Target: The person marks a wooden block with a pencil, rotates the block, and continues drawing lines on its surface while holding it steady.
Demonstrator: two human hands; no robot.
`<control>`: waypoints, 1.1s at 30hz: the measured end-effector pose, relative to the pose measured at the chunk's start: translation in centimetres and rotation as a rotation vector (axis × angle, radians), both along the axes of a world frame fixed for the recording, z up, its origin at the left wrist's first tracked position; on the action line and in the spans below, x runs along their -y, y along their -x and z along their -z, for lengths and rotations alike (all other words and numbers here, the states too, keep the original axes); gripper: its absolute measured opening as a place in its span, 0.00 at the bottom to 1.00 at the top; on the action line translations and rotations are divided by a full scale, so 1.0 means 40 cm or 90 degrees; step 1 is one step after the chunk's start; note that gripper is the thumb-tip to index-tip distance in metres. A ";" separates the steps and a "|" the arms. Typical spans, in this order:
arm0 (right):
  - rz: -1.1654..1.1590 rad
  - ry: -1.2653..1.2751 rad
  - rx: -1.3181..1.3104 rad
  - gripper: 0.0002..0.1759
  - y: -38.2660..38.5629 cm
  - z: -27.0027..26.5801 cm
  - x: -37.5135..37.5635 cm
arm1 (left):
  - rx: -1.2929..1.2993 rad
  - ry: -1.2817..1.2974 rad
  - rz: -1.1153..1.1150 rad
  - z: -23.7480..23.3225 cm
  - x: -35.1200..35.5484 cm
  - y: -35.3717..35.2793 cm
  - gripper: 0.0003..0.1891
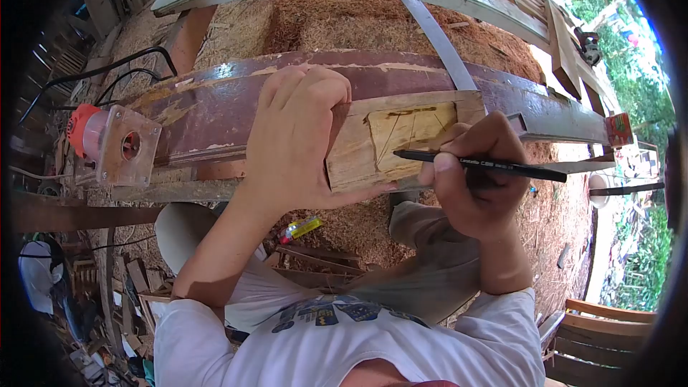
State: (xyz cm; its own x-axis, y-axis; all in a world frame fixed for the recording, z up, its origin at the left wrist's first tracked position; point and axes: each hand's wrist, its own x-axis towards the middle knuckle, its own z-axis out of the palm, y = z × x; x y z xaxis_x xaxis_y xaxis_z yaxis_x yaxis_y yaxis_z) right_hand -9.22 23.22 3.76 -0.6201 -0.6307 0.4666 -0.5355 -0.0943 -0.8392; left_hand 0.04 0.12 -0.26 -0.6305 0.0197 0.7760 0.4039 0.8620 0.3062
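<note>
head cam, steep downward view, own shirt along the bottom edge.

- left hand [301, 136], centre of frame: fingers together and curled over the top of the dark red curved beam [215, 100], thumb run along the lower edge of the pale wooden block [355, 154]. so it is clamped on the block, pinning it to the beam face. i judge this is to stop the block sliding under the pencil.
- right hand [473, 179], right of centre: fingers closed tight on a black pencil [480, 163], held nearly level. its tip touches the block's lighter panel, where thin pencil lines already show. the low grip probably steadies the line.
- steel rule [441, 43] lies slanted across the beam, upper centre, just above the block.
- trim router [115, 143], orange body and clear base, rests on its side at the beam's left end, well apart from both hands.
- sawdust heap [322, 21] behind the beam.
</note>
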 end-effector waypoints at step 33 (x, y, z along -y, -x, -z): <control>0.006 0.023 -0.025 0.07 0.000 0.008 0.012 | -0.017 0.009 0.006 0.001 0.002 0.003 0.49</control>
State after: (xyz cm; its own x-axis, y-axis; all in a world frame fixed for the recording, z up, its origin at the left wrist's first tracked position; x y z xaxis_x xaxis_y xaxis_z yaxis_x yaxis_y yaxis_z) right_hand -9.22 22.73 3.44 -0.6071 -0.6070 0.5129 -0.5690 -0.1184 -0.8137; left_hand -0.06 0.04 -0.29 -0.6097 0.0375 0.7917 0.4203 0.8622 0.2829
